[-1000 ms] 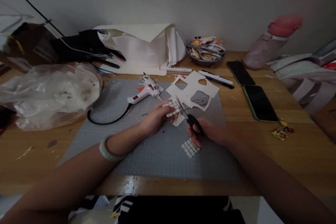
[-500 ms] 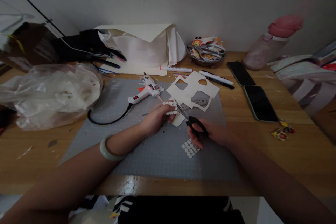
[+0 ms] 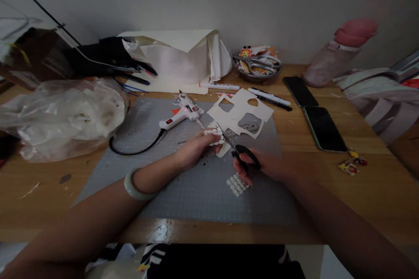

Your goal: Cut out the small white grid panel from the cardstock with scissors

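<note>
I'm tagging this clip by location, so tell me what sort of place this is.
Probably a home craft desk: a grey cutting mat, a glue gun and cut white card on a wooden table.

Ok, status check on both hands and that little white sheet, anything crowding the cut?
Left hand grips white piece. Right hand shut on black-handled scissors, blades at the piece. Cut-out card and glue gun lie close behind.

Both forearms stretched forward, left hand pinched closed, right hand curled, fingers gripping.
</note>
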Action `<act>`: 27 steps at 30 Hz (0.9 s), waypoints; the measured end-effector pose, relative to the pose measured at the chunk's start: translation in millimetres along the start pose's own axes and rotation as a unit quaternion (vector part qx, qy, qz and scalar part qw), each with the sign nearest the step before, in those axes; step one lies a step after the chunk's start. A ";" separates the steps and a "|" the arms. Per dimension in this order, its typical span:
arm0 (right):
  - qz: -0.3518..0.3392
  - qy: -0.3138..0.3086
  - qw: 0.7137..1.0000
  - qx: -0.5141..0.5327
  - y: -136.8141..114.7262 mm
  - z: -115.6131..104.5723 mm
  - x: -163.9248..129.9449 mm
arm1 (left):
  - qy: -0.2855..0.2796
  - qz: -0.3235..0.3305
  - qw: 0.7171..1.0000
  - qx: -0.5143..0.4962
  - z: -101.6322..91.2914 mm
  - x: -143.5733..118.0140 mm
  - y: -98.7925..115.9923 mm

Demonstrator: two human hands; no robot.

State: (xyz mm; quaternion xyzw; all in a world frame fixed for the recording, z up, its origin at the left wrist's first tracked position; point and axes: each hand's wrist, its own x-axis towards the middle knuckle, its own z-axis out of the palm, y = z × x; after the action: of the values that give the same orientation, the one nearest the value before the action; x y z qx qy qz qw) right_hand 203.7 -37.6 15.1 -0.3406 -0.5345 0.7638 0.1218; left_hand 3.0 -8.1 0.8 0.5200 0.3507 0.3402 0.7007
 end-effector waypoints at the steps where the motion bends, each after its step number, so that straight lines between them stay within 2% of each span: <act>1: 0.003 0.002 1.000 -0.001 -0.7 0.4 -0.2 | -0.001 0.002 1.000 0.000 -0.1 0.2 -0.2; 10: -0.005 -0.014 1.000 0.001 3.1 -1.6 0.6 | -0.003 0.007 1.000 -0.001 1.0 0.0 1.8; 18: 0.002 -0.002 1.000 -0.021 -0.8 -0.1 0.2 | -0.006 0.003 1.000 0.019 -2.0 -0.4 -0.1; 27: -0.002 -0.018 1.000 -0.017 2.9 -1.8 0.9 | 0.014 -0.038 0.998 0.057 -1.2 -3.3 8.2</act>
State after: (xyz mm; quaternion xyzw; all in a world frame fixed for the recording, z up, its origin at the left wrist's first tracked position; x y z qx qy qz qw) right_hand 204.8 -36.9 11.8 -0.3278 -0.5500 0.7604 0.1086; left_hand -0.7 -8.4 8.9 0.5403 0.3991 0.2998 0.6775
